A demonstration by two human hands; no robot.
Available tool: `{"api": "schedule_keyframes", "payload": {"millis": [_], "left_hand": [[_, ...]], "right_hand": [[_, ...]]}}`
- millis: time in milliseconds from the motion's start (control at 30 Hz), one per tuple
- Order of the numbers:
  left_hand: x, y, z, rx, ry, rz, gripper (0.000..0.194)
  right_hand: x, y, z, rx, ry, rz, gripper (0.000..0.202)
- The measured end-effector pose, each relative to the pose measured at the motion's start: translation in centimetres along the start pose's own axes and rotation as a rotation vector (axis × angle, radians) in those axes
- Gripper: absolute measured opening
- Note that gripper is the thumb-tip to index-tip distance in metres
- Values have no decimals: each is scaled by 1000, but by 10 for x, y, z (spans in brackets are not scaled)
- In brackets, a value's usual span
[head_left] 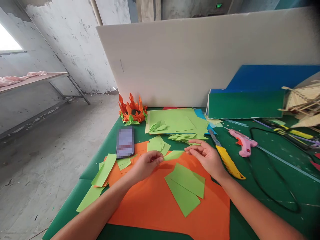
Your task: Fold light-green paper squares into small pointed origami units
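Observation:
My left hand pinches the left tip of a small folded piece of light green paper between thumb and finger. At the paper's other end is my right hand, its fingers apart; whether a fingertip touches the paper I cannot tell. Beneath both hands lies a large orange sheet. Two overlapping green paper rectangles rest on it, just below the folded piece. More green slips lie beyond my left hand, and a pile of folded green pieces sits beyond the held one.
An orange folded-paper crown stands at the back left, behind a phone. Green sheets are stacked at the back. Right of my right hand lie a yellow utility knife and a pink glue gun with a black cord. A white board rises behind.

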State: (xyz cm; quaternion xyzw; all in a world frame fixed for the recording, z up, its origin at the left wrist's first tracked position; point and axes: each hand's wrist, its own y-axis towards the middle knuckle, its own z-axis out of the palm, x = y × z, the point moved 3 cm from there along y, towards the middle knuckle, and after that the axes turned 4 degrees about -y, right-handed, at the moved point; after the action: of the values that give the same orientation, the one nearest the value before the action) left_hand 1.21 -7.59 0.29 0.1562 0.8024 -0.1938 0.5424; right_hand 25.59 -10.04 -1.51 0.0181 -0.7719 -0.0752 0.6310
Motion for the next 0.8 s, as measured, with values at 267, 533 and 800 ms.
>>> {"api": "schedule_keyframes", "payload": {"millis": [267,533,800], "left_hand": [[-15,26,-18,-158,62,70,17],[-18,89,-42,-359,284,111,5],[-23,89,-41,-439,382,229,17]], "right_hand": [[18,-12,17,598,-543,-344,43],[14,-13,19,609,-633,-421,38],[15,-12,20,475,-488,-394,26]]}}
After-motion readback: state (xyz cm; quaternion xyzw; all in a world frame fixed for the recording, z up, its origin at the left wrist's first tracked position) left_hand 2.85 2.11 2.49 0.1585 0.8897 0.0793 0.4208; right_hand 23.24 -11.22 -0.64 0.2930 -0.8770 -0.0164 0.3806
